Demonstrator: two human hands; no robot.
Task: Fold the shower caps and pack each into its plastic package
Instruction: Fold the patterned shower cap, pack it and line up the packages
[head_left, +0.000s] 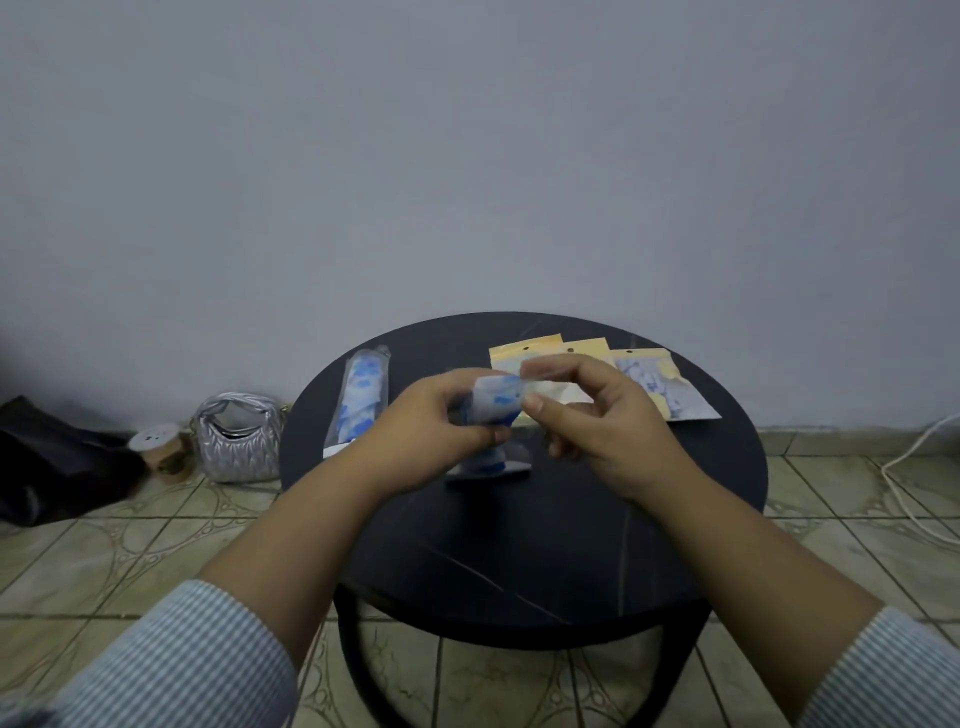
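Packets (597, 364) behind hands (519, 415); packed cap (358, 400) left; handbag (239, 441) on floor.

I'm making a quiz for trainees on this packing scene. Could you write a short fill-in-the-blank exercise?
1. Both hands hold a folded shower cap above the round ____ table.
2. The silver handbag stands on the ____.
3. The flat yellow-topped packages lie nearer the ____ hand.

Missing: black; floor; right

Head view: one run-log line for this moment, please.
stage: packing | left hand: grips folded shower cap | right hand: pinches plastic package | round black table: one long packed cap, three flat packs
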